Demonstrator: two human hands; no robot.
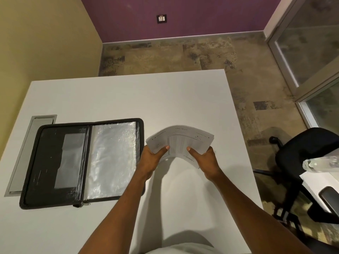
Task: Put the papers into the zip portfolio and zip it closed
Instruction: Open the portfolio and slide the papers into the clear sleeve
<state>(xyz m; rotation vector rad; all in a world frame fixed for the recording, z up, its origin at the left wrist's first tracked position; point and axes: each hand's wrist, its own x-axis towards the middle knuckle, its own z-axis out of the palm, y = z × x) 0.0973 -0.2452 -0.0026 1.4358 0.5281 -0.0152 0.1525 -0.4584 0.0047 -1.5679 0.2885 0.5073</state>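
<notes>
A stack of papers (180,139) is held above the white bench (128,96), just to the right of the portfolio (82,162). The left hand (153,158) grips the left side of the stack, with the thumb on top, and the right hand (205,160) grips the right side in the same way. The stack is bent upward in the middle, so it makes an arch between the two hands, and its sheets are fanned a little at the far edge. The portfolio lies open and flat on the bench, not touching the papers. Its left half is black with a clear pocket, and its right half shows shiny plastic sleeves. The zipper pull (86,204) is at the near edge of the portfolio, by the spine. Left of the portfolio, a grey cover plate (23,153) is set in the bench, partly under the portfolio. Far to the right of the portfolio a black chair (302,154) stands on the floor.
</notes>
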